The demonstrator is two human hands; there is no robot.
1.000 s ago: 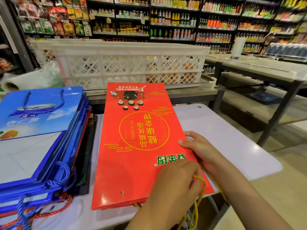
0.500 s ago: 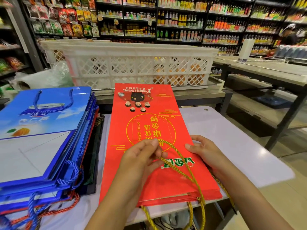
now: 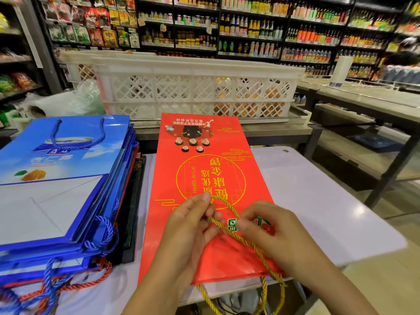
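A red bag [image 3: 204, 169] lies flat on the table [image 3: 318, 201], left hand [image 3: 193, 226] pinching its yellow cord [image 3: 229, 206]. The right hand [image 3: 268, 228] curls at the loop, grip unclear. The paper looks light and creasable, the cord limp: best lifted by the cord.

1. We stand at a table [image 3: 318, 201]. A flat paper bag [image 3: 204, 173] lies lengthwise on it before us, its near end overhanging the table's edge.
2. Over the bag's near half, our left hand [image 3: 193, 226] pinches the cord handle [image 3: 229, 208], which loops up onto the bag. Our right hand [image 3: 270, 230] sits just to its right, over the cord, its grip too blurred to call.
3. Just left of the bag, a stack of bags [image 3: 56, 189] lies on the same table.
4. Behind the bag, a lattice crate [image 3: 193, 87] sits on a bench [image 3: 272, 130], with store shelves [image 3: 250, 30] behind it.
5. Well apart to the right stands a long counter [image 3: 363, 103].
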